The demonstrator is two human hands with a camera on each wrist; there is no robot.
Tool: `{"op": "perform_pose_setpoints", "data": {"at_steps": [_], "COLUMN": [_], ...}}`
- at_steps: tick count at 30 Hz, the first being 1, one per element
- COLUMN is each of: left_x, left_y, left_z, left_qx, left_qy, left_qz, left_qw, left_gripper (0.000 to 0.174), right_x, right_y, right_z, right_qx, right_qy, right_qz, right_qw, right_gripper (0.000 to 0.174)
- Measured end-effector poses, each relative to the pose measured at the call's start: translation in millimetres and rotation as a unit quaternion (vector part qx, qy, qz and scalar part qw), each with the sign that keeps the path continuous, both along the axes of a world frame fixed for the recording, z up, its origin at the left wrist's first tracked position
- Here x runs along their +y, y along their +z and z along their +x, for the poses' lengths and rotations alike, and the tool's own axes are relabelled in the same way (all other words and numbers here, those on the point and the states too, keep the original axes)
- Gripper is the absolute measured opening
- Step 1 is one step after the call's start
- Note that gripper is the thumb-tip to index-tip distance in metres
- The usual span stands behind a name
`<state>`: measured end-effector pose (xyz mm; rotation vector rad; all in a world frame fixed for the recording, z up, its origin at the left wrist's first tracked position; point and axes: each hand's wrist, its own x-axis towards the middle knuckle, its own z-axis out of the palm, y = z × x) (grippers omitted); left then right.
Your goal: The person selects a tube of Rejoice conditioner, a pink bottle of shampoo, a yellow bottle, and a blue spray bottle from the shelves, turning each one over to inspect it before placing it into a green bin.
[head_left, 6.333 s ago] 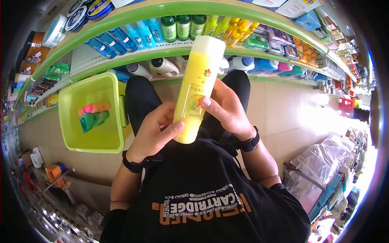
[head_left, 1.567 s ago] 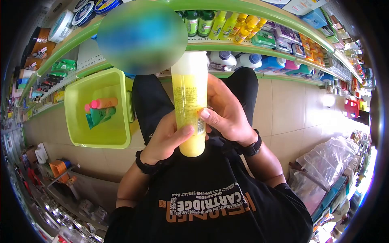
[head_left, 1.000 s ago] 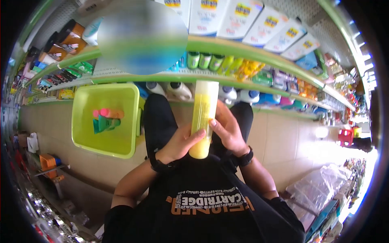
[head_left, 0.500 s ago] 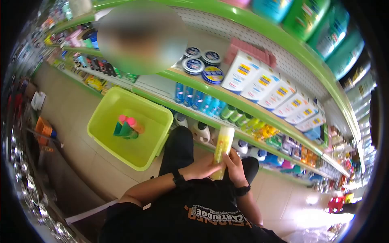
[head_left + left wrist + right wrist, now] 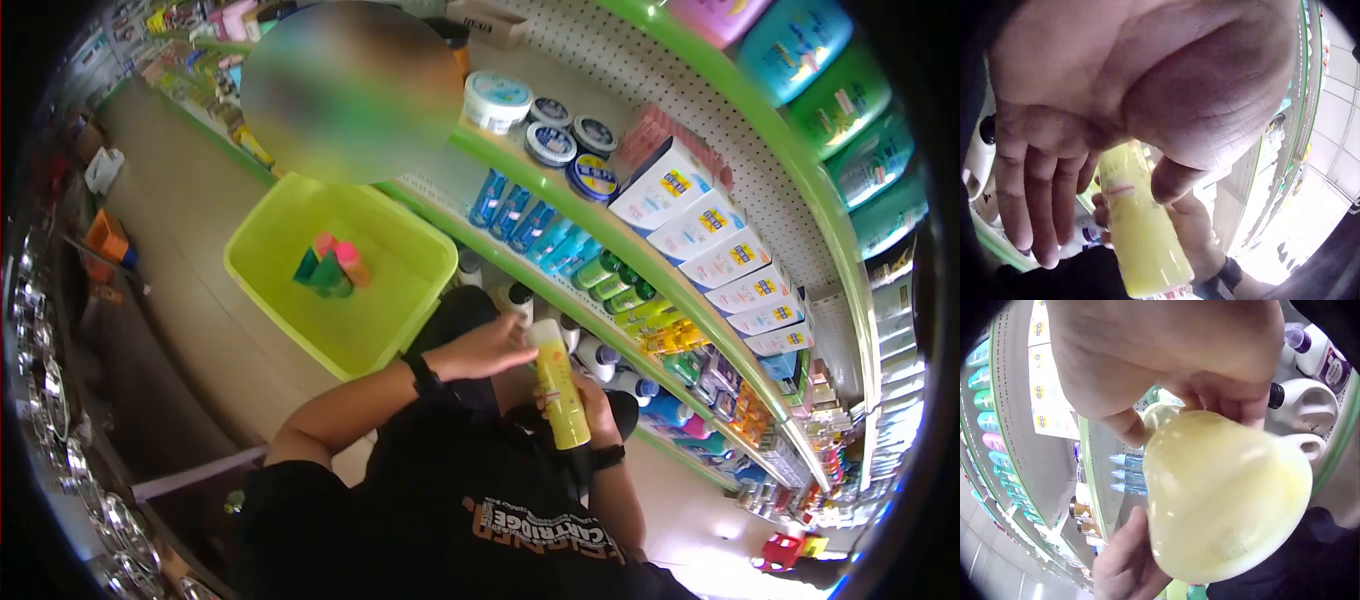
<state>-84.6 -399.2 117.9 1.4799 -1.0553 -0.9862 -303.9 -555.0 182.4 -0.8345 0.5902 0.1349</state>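
Observation:
A tall yellow bottle point(image 5: 562, 400) with a pale cap point(image 5: 543, 334) is held in front of the black shirt, leaning with its cap up and to the left. My right hand point(image 5: 598, 405) grips its body from the right, thumb on one side and fingers on the other. At the cap's left side is my left hand point(image 5: 482, 352), its fingertips right at the cap. The left wrist view has several of its fingers point(image 5: 1038, 206) hanging nearly straight beside the bottle, with the thumb on the other side. The palm hides the cap there.
A lime-green basket point(image 5: 400, 250) stands on the floor to the left, holding pink-orange tubes point(image 5: 350, 262) and a green tube point(image 5: 330, 278). Green-edged shelves point(image 5: 690, 300) run along the front and right, stocked with bottles, tubs point(image 5: 497, 100) and white boxes point(image 5: 665, 185).
The head view has swung left, bringing more of the shelves in. Both hands were on the bottle's body; the left has moved up to the cap, and the bottle has turned and tipped left.

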Motion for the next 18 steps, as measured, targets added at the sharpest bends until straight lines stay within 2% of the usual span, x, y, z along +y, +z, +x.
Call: {"op": "perform_pose_setpoints", "data": {"at_steps": [2,6,8,9,10,11,12,13,14,15,17,18], "left_x": [15.0,25.7,34.3,43.1,52.2,58.9,70.2,77.9,86.8,95.4,113.8,123.8], "left_y": [36.6,50.0,66.3,81.6,94.5,102.9,124.7,133.5,142.8,147.0,137.2,130.2], "left_z": [3.8,10.5,13.2,16.9,21.8,32.9,42.6,57.3,70.6,84.4,113.0,126.9], "left_qx": [0.172,0.181,0.187,0.117,0.046,-0.095,-0.12,-0.224,-0.279,-0.333,-0.378,-0.379], "left_qy": [-0.013,-0.062,-0.044,-0.027,-0.011,0.02,0.037,0.06,0.089,0.119,0.177,0.175], "left_qz": [-0.011,-0.016,-0.022,-0.04,-0.055,-0.109,-0.111,-0.117,-0.112,-0.105,-0.064,-0.06], "left_qw": [0.985,0.981,0.981,0.992,0.997,0.989,0.986,0.966,0.95,0.93,0.906,0.907], "left_gripper": [0.061,0.047,0.044,0.045,0.046,0.048,0.048,0.049,0.049,0.05,0.051,0.051], "right_x": [8.5,12.0,13.6,16.6,22.2,25.9,6.0,0.9,-3.3,-15.2,-33.2,-29.9], "right_y": [8.8,13.7,12.3,13.6,16.1,16.6,-7.5,-17.2,-25.4,-41.8,-72.6,-70.3], "right_z": [4.2,8.9,12.4,16.9,22.7,24.6,15.2,8.6,1.2,-10.4,-34.0,-36.9], "right_qx": [-0.001,0.003,-0.069,-0.064,-0.066,-0.068,-0.071,-0.057,-0.044,-0.042,0.007,0.027], "right_qy": [0.046,0.087,0.106,0.11,0.082,0.053,0.091,0.05,0.009,0.013,-0.142,-0.181], "right_qz": [0.06,0.1,0.123,0.124,0.053,-0.019,-0.137,-0.157,-0.178,-0.177,-0.105,-0.136], "right_qw": [0.997,0.991,0.984,0.984,0.993,0.996,0.984,0.985,0.983,0.983,0.984,0.974], "right_gripper": [0.052,0.053,0.054,0.054,0.053,0.053,0.053,0.051,0.049,0.049,0.045,0.039]}}
